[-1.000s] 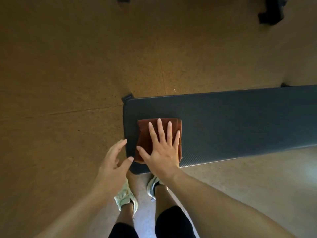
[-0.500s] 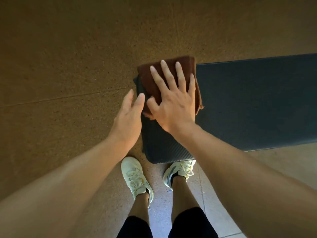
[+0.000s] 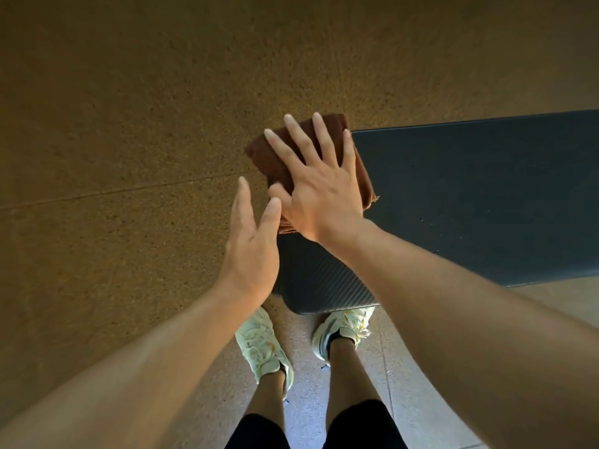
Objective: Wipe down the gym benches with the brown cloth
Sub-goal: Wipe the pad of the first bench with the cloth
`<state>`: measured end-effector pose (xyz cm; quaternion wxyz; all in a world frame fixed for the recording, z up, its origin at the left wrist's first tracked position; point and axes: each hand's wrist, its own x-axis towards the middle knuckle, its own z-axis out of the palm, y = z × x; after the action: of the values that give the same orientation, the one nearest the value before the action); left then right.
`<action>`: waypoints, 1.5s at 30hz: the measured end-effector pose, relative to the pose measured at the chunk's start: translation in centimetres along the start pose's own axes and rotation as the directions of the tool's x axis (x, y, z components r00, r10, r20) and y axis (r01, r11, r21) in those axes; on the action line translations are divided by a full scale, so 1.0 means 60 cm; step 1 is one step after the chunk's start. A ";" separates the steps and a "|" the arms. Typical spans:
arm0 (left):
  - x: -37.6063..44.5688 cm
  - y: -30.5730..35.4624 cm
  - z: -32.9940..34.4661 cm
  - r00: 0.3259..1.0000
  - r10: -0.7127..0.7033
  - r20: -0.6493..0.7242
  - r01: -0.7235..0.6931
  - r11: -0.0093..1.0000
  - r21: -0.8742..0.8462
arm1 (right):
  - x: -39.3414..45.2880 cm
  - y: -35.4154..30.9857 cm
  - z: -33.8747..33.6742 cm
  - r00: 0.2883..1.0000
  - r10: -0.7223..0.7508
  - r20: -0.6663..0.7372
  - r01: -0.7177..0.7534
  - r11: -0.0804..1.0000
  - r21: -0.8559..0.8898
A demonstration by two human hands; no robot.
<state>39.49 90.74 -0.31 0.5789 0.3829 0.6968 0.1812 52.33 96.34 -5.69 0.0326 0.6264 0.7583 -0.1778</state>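
A dark padded gym bench (image 3: pixel 479 202) runs from the centre to the right edge of the head view. The folded brown cloth (image 3: pixel 269 157) lies on its left end and overhangs the far left corner. My right hand (image 3: pixel 319 189) presses flat on the cloth with fingers spread. My left hand (image 3: pixel 251 241) hovers just left of the bench end, fingers apart and holding nothing, its fingertips close to the cloth's near edge.
Brown speckled rubber floor (image 3: pixel 129 124) surrounds the bench on the left and far side. My two feet in pale sneakers (image 3: pixel 262 348) stand on lighter flooring right at the bench's near left corner.
My right hand slid the cloth from the bench's near left part to its far left corner, where it now overhangs. My left hand rose beside the bench end.
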 end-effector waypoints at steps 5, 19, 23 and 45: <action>-0.002 0.028 0.011 0.991 0.124 0.040 -0.129 0.982 0.141 | -0.215 0.009 0.043 0.976 0.216 0.008 -0.216 0.975 0.061; 0.022 0.070 0.111 0.980 -0.047 0.191 -0.192 -0.005 0.981 | -0.052 0.178 -0.041 0.927 0.376 0.010 -0.373 0.917 0.144; 0.014 0.057 0.112 0.984 -0.043 0.172 -0.173 -0.020 0.985 | -0.288 0.119 0.016 0.869 0.485 0.097 -0.494 0.861 0.119; 0.005 0.071 0.135 0.996 -0.077 0.050 -0.049 0.008 0.999 | -0.313 0.259 0.006 0.954 -0.148 0.261 0.146 0.989 0.026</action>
<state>48.49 92.15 0.28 0.1737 0.6802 0.5990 -0.3851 71.21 80.99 -4.45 0.1173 0.5393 0.7912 -0.2634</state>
